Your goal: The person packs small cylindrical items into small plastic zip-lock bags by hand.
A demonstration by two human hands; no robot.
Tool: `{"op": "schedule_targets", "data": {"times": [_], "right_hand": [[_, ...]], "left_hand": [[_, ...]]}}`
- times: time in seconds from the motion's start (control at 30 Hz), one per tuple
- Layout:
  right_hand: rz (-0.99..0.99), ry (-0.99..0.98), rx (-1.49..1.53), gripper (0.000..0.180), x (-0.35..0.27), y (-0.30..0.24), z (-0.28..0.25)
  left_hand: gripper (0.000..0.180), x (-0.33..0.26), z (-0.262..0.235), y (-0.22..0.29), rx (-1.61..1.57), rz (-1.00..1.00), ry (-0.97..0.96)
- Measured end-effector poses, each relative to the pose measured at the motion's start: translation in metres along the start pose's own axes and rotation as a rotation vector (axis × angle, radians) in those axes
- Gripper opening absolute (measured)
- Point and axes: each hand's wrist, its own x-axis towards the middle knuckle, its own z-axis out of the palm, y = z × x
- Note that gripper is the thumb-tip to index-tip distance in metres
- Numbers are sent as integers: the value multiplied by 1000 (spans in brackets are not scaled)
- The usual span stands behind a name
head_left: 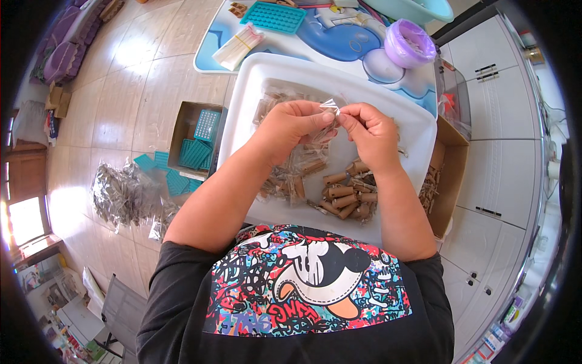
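My left hand [297, 123] and my right hand [368, 134] meet over a large white plastic tub [241, 103]. Thumbs and fingertips of both pinch a small clear plastic bag [329, 107], whose shiny edge sticks up between them. What the bag holds is mostly hidden by my fingers. Below my hands, a pile of loose brown tube-shaped pieces [344, 199] lies at the tub's near side. Further left in the tub are several clear bags with brown pieces [297, 170] inside, partly covered by my left hand and forearm.
A cardboard box [447, 173] of small brown pieces stands right of the tub. Left on the floor are a box [179, 130] with teal trays and a heap of clear bags [124, 194]. The patterned table [339, 39] behind carries a purple-lined bucket [410, 43] and a teal tray [273, 17].
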Motion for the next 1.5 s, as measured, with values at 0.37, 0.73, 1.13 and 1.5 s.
{"op": "schedule_targets", "data": {"times": [0.37,0.73,1.13,1.5], "right_hand": [[-78,-96,-144,8,3,4,-11],[-402,177,-279,10,3,-1,1],[-55,131,55,14,11,14,7],[42,297,596,18,20,9,-35]], "left_hand": [[19,2,4,0,24,82,167],[16,6,8,-11,200,228,197],[16,4,18,-20,299,321,85],[13,0,12,-3,70,306,253]]}}
